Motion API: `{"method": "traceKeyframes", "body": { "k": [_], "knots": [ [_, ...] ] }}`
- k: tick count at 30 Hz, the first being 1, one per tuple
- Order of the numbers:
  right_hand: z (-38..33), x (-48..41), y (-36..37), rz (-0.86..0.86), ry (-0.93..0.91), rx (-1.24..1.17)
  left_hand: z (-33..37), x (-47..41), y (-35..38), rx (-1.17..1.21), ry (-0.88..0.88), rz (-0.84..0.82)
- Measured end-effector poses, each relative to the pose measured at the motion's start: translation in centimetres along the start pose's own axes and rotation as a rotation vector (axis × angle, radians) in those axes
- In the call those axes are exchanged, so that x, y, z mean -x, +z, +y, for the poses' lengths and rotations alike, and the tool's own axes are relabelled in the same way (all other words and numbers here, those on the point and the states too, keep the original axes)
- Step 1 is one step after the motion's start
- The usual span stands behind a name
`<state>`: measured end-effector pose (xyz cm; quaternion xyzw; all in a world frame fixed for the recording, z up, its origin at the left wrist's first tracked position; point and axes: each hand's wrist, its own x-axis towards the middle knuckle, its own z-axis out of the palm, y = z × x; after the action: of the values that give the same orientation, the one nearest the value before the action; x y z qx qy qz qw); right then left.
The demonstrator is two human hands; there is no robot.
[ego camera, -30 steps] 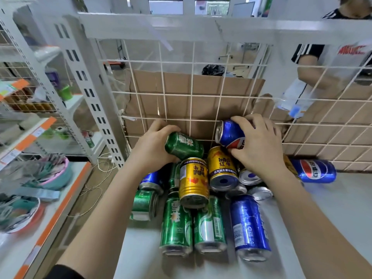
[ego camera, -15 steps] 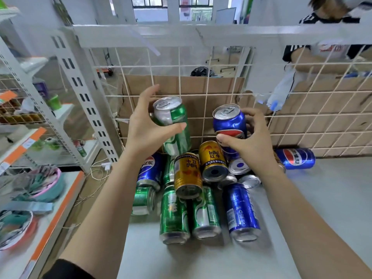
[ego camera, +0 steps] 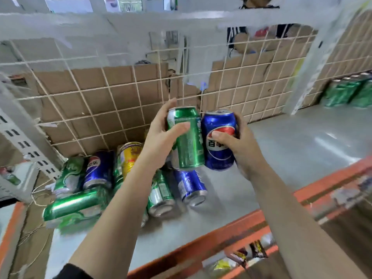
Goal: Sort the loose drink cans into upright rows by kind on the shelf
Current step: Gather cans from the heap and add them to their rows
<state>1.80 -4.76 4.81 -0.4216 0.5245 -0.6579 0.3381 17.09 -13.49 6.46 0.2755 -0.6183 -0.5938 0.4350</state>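
Shelf (ego camera: 281, 150) with heap of loose cans (ego camera: 98, 170)

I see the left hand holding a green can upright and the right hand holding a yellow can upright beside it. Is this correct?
Not quite. In the head view, the right hand grips a blue can, not a yellow one. The rest holds: the left hand holds the green can upright, and the two cans are side by side.

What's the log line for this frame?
left hand: grips green can | right hand: grips blue Pepsi can | both upright, side by side | loose cans: lying at left
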Motion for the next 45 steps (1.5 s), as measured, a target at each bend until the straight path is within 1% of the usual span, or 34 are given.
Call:
{"method": "traceKeyframes", "body": {
  "k": [2, 5, 8, 11, 13, 16, 20, 22, 24, 28, 33, 41, 45],
  "knots": [
    [-0.3, 1.6, -2.7, 0.051, 0.016, 0.012, -0.7, 0.3, 3.2, 0.035, -0.02, -0.066],
    [-0.5, 4.2, -7.2, 0.171, 0.042, 0.029, -1.5, 1.1, 8.9, 0.008, -0.034, -0.123],
    [-0.9, 7.1, -12.2, 0.301, 0.056, 0.091, -2.7, 1.9, 14.7, -0.025, -0.128, -0.156],
    [-1.4, 10.2, -18.5, 0.412, 0.051, 0.151, -4.1, 3.3, 21.3, -0.078, -0.196, -0.262],
    [-1.9, 12.2, -23.0, 0.462, 0.075, 0.171, -4.5, 4.6, 25.8, -0.064, -0.238, -0.299],
    [-2.7, 14.8, -28.7, 0.535, 0.113, 0.218, -5.2, 6.2, 31.7, -0.024, -0.25, -0.353],
    [-3.7, 17.2, -34.7, 0.607, 0.123, 0.151, -6.1, 6.9, 38.0, 0.013, -0.246, -0.407],
    [-3.9, 17.8, -36.9, 0.626, 0.135, 0.148, -6.4, 6.6, 40.8, 0.025, -0.246, -0.464],
    [-3.7, 17.7, -39.2, 0.644, 0.146, 0.143, -6.8, 5.9, 43.6, 0.032, -0.252, -0.506],
    [-3.4, 16.2, -44.0, 0.675, 0.159, 0.126, -8.1, 3.7, 49.3, 0.062, -0.294, -0.499],
    [-3.4, 12.6, -50.8, 0.712, 0.132, 0.155, -10.3, -0.2, 56.6, 0.073, -0.286, -0.524],
    [-3.7, 7.8, -61.6, 0.738, 0.123, 0.202, -13.6, -6.8, 66.6, 0.021, -0.327, -0.597],
    [-3.2, 5.7, -66.5, 0.754, 0.152, 0.152, -14.5, -9.6, 70.5, 0.004, -0.33, -0.561]
  ]
}}
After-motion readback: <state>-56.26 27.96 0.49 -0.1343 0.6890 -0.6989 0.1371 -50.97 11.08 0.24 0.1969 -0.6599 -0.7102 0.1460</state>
